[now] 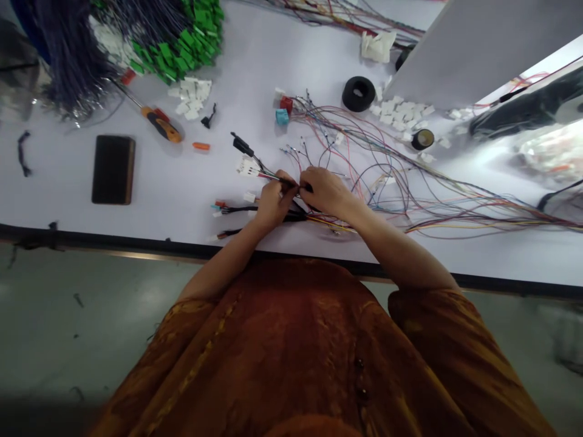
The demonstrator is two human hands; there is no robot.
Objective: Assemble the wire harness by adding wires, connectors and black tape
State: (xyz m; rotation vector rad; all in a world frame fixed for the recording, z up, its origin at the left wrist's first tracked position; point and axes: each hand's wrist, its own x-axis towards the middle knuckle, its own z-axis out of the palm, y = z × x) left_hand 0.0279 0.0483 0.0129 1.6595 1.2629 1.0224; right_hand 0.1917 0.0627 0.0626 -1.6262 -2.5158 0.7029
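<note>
A wire harness (437, 179) of many thin coloured wires runs across the white table from the right to my hands. My left hand (274, 199) is closed around one of its branches, a bundle of dark wires. Past its fingers stick out a white connector (248, 166) and a black connector (243, 146). My right hand (324, 189) pinches the same bundle just beside the left fingertips; the pinched spot is dark and too small to make out. Below my left hand lie black-wrapped branches (237, 210) with small connectors. Red and blue connectors (283, 112) lie above my hands.
Rolls of black tape (358, 93) and white connectors (401, 116) lie at the upper right, near a grey panel (449, 51). To the left are a screwdriver (161, 124), a dark box (113, 169) and wires with green connectors (182, 51). The table's black edge (182, 244) runs before me.
</note>
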